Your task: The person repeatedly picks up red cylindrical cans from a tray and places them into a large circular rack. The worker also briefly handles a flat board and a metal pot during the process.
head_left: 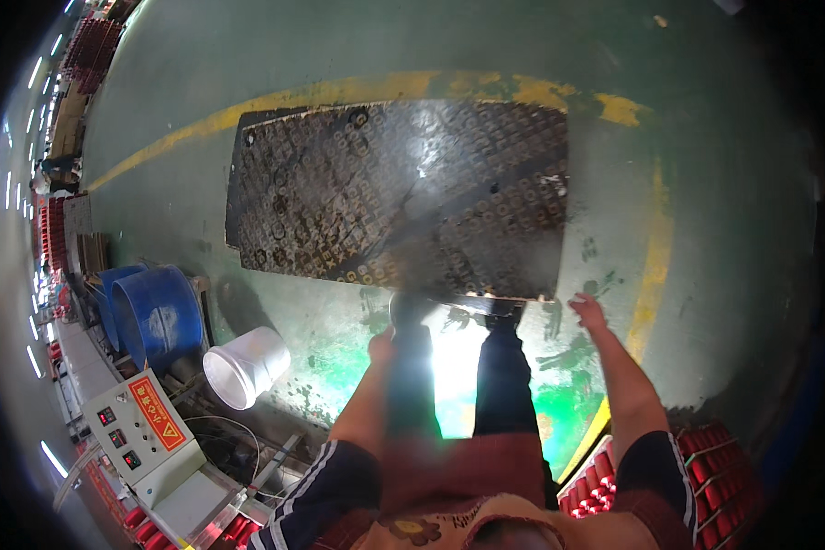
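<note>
A large dark board [339, 197] with a worn, patterned top lies flat in front of my feet. My right hand [589, 312] hangs in the air just off the board's near right corner, its fingers loosely bent and partly apart, with nothing plain in them. Beside my left leg is my left hand [382, 346], small and dim against the dark trousers, so its fingers cannot be made out. Both arms reach down and apart from my body, and neither hand visibly touches the board.
To the left are blue drums [159, 313], a white bucket [247, 367] tipped toward me, and a grey control box [136, 426] with a red-orange warning label. Red cylinders [596, 481] are stacked close behind on the right. Yellow lines [655, 257] mark the green floor [733, 275].
</note>
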A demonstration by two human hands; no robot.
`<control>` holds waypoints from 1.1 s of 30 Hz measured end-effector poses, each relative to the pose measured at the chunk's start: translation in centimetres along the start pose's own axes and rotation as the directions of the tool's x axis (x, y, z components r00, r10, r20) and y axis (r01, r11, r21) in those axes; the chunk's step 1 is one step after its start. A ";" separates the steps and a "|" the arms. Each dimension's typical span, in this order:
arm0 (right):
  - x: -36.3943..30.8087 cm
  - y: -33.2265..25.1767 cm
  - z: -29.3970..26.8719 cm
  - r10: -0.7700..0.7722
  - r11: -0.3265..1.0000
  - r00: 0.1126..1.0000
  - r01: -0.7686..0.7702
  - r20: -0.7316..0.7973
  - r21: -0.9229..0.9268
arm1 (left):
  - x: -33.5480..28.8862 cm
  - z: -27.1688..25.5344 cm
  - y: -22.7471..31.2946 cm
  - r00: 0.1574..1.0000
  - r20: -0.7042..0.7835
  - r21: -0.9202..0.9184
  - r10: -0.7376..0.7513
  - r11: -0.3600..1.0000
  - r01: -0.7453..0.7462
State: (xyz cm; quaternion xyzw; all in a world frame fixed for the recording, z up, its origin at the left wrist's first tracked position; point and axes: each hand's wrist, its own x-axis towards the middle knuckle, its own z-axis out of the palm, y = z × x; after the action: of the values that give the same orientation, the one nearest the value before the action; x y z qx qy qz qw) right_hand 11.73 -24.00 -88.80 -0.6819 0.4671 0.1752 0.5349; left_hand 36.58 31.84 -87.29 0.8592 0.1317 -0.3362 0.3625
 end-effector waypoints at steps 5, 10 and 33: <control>7.8 -1.0 -2.2 -0.111 0.913 0.970 0.013 -0.218 -0.408 | 3.4 3.6 4.8 0.984 0.007 0.416 0.178 0.894 -0.165; 6.7 -7.2 -1.2 0.063 0.985 0.952 -0.012 -0.298 0.170 | 3.3 2.8 10.9 0.930 0.011 -0.539 -0.367 0.781 0.315; -3.4 -12.6 6.7 0.351 0.871 0.915 -0.240 -0.200 0.429 | 3.2 -2.0 7.9 0.769 0.120 -0.986 -0.628 0.014 0.165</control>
State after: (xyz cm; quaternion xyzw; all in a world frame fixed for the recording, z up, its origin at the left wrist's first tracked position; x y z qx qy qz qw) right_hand 22.17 -16.54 -81.60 -0.4969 0.6610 0.0623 0.5587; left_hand 43.66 27.70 -84.20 0.3823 0.6192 -0.0962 0.6791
